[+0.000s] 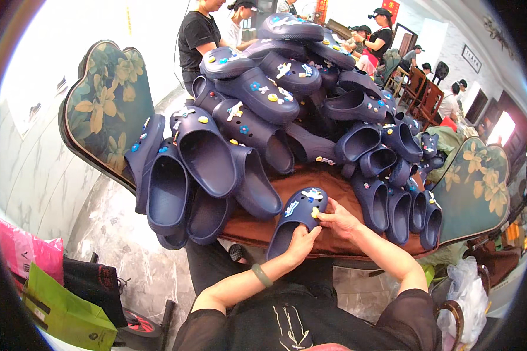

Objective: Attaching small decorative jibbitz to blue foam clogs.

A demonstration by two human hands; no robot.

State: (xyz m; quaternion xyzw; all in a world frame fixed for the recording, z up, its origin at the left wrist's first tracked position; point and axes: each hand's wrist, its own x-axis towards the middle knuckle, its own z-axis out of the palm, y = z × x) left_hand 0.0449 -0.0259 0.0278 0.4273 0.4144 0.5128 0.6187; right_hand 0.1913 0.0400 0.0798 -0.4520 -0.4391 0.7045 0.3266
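both hands (pixel 322 229) on navy clog (pixel 294 221)

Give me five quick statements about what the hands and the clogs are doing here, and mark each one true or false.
1. The left hand grips the navy clog near its heel opening. True.
2. The right hand rests in the person's lap. False: its fingers press at a yellow charm on the clog's toe.
3. The pile of clogs behind is bright red. False: they are dark navy blue.
4. A green bangle sits on the left wrist. True.
5. The held clog rests on a bare wooden top. False: it rests on a brown cloth.
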